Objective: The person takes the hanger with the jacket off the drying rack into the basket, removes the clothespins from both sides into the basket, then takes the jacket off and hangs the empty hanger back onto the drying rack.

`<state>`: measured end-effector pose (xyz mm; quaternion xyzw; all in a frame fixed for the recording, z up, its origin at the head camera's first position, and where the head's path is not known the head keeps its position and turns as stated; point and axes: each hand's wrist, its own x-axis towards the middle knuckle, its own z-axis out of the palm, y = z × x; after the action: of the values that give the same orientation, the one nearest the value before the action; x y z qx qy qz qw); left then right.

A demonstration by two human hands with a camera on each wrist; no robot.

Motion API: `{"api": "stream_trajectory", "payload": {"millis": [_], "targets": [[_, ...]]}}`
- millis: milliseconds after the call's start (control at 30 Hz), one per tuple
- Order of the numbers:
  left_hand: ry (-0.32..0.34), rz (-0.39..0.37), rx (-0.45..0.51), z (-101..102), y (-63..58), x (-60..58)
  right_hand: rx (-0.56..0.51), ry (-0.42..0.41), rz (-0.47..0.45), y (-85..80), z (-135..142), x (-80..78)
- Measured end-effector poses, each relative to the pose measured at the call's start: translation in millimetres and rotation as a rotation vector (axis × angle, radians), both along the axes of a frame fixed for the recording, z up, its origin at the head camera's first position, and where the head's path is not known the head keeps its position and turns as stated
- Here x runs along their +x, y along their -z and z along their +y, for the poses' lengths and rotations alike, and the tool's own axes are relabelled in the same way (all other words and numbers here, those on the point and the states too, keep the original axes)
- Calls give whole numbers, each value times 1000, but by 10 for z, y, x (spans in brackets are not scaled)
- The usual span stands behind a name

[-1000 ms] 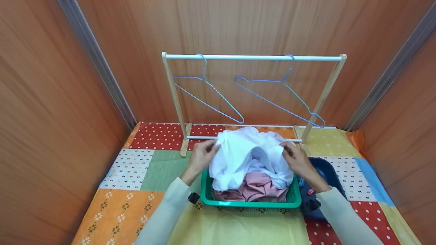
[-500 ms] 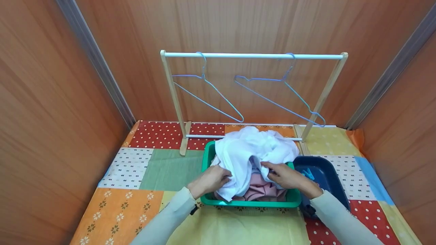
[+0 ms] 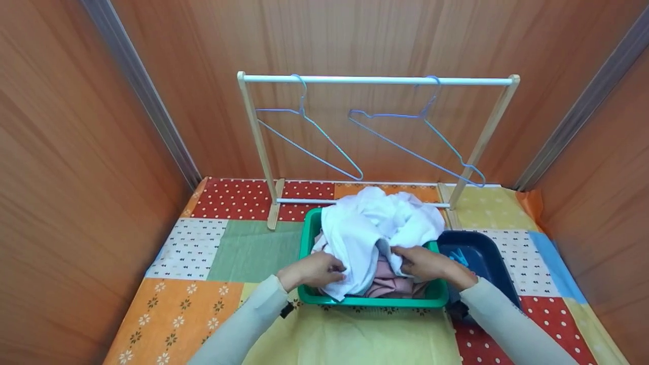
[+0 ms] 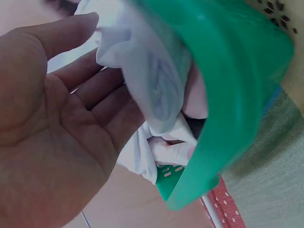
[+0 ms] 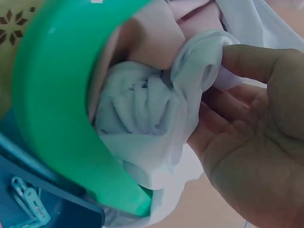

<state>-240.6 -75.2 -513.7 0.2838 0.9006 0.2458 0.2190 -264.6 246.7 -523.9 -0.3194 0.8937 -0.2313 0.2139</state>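
Note:
A heap of white garment (image 3: 355,238) fills much of the green basket (image 3: 375,302), with pink cloth (image 3: 393,284) beneath it at the front. My left hand (image 3: 317,268) is at the white garment's left front edge; in the left wrist view its fingers (image 4: 102,95) lie against the cloth, thumb apart from them. On the other side my right hand (image 3: 423,262) pinches a fold of the same white garment, thumb in front and fingers behind in the right wrist view. Two wire hangers, one left (image 3: 332,142) and one right (image 3: 446,147), hang on the rack's bar.
Behind the basket stands a rack (image 3: 375,79) with wooden legs and white rods. A dark blue tray (image 3: 499,263) with light blue clothespins (image 3: 459,257) is right of the basket. A patchwork cloth (image 3: 192,304) covers the surface, and wood-patterned panels (image 3: 375,40) enclose it.
Both hands have come down from the white garment's upper sides to its front edges. The garment's front has been drawn toward me. In the last half second the left fingers have loosened.

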Motion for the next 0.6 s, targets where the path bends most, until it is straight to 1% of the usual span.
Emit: {"api": "stream_trajectory", "payload": {"millis": [67, 133, 233, 333, 367, 467, 533, 600], "targets": [[-27, -8, 67, -69, -60, -55, -25, 17, 12, -55, 61, -18], [-71, 8, 127, -143, -111, -126, -48, 48, 7, -119, 126, -40], [-156, 49, 201, -242, -154, -256, -98, 115, 7, -203, 214, -91], [-261, 85, 251, -308, -152, -401, -173, 195, 66, -241, 274, -172], [-290, 98, 266, -321, -144, -450, -193, 228, 100, -240, 290, -205], [-375, 102, 301, -323, -112, -594, -223, 335, 211, -189, 344, -324], [-423, 79, 316, -306, -85, -682, -210, 424, 226, -130, 396, -409], [-460, 43, 327, -277, -62, -763, -173, 490, 203, -62, 458, -497]]}}
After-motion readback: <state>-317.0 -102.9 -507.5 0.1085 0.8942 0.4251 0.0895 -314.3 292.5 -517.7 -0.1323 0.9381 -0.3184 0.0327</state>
